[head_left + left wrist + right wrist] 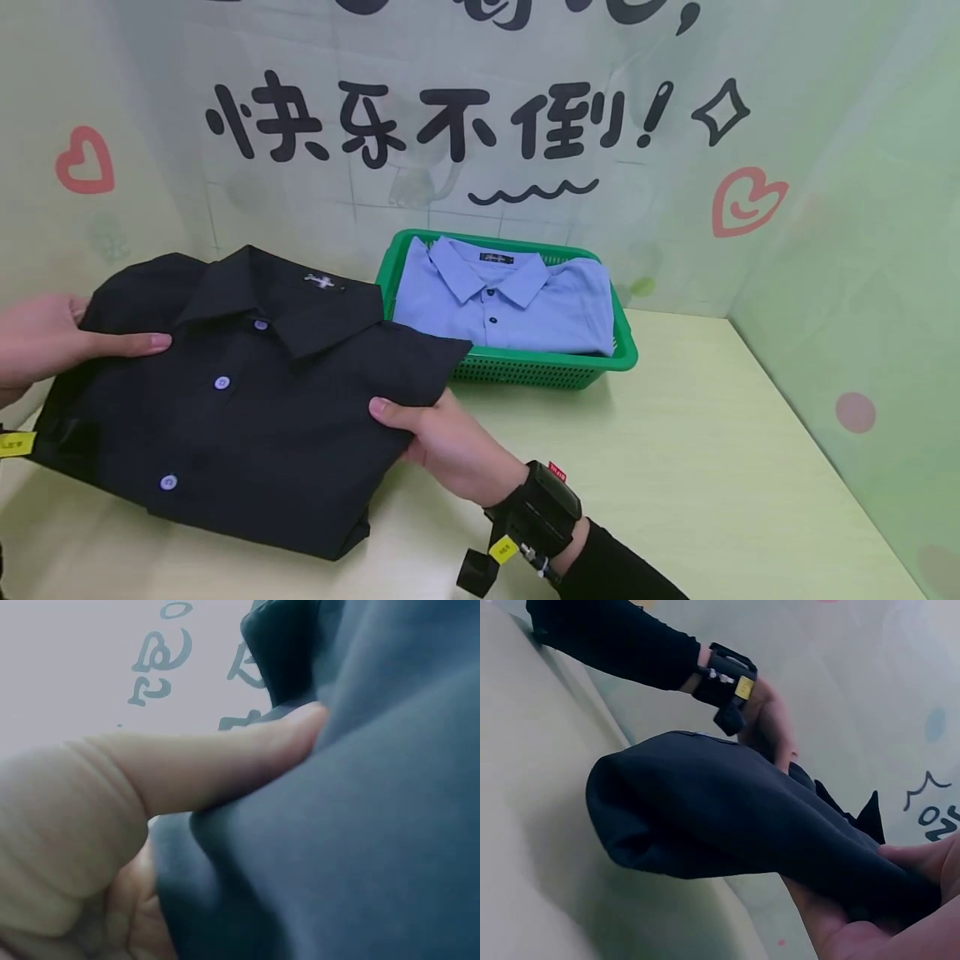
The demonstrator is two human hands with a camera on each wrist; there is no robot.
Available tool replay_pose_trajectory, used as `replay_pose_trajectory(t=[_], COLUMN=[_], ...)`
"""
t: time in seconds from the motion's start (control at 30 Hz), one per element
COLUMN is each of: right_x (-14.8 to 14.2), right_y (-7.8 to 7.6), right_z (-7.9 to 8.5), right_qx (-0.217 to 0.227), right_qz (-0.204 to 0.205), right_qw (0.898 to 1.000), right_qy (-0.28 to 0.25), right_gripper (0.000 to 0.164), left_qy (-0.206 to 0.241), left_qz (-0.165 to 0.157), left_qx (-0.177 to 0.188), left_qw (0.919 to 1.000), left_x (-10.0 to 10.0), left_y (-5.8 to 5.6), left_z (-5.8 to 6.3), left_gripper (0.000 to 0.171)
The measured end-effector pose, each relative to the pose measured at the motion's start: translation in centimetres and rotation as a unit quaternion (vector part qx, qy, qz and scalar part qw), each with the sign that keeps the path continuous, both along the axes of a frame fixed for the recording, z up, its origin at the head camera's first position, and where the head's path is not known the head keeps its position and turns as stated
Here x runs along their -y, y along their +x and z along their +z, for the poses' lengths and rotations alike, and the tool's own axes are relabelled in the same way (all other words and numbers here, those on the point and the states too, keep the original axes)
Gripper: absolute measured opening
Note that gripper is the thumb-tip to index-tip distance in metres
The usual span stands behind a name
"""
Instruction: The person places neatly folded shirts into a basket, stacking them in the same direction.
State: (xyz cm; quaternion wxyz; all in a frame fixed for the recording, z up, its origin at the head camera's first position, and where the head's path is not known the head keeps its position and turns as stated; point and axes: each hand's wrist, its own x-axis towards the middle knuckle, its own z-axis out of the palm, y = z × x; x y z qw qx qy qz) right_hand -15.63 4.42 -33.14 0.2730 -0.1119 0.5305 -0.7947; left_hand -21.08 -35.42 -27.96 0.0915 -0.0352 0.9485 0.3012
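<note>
Both hands hold a folded black shirt [300, 433] with pale buttons, its collar toward the wall, above the table at the left in the head view. My left hand [45, 346] grips its left side, thumb lying on the front and the other fingers behind the cloth. On the opposite side my right hand [442, 437] pinches the edge, thumb on top and fingers underneath. In the right wrist view the shirt [705, 802] bulges downward at its lower end. Dark cloth [360, 840] fills much of the left wrist view beside the thumb.
Behind the black shirt stands a green plastic basket [525, 367] holding a folded light blue shirt [495, 308]. The pale table [675, 467] meets a printed wall sheet [420, 183] at the back and another wall [862, 333] at the right.
</note>
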Motion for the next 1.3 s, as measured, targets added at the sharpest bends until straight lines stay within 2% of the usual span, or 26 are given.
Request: replay_pose_trajectory(t=[0.23,0.47,0.73,0.87,1.07,1.3], right_x=[-1.5,-3.0,-4.8,-5.5,-6.6,-7.8], right_y=[-1.2,-2.0,-2.8,-3.3,-4.0,-4.6], right_z=[0.9,1.9,3.1,3.7,4.0,4.3], right_qx=[-0.014,-0.015,-0.010,-0.004,-0.007,-0.001], right_qz=[-0.041,-0.066,-0.094,-0.115,-0.142,-0.171], right_qw=[0.999,0.998,0.995,0.993,0.990,0.985], right_qy=[0.008,0.011,0.018,0.019,0.023,0.032], right_gripper=[0.035,0.036,0.036,0.036,0.033,0.035], left_qy=[0.080,0.113,0.175,0.207,0.234,0.288], left_qz=[0.000,0.003,0.030,0.040,0.036,0.035], left_qx=[-0.016,-0.048,-0.083,-0.086,-0.083,-0.090], left_qw=[0.9967,0.9925,0.9807,0.9736,0.9680,0.9529], left_x=[-2.6,-4.4,-6.7,-7.7,-9.5,-11.5], left_y=[0.3,0.5,1.0,1.2,1.4,1.4], left_z=[0.7,0.7,1.0,1.1,0.9,0.3], left_gripper=[0.044,0.041,0.037,0.037,0.046,0.053])
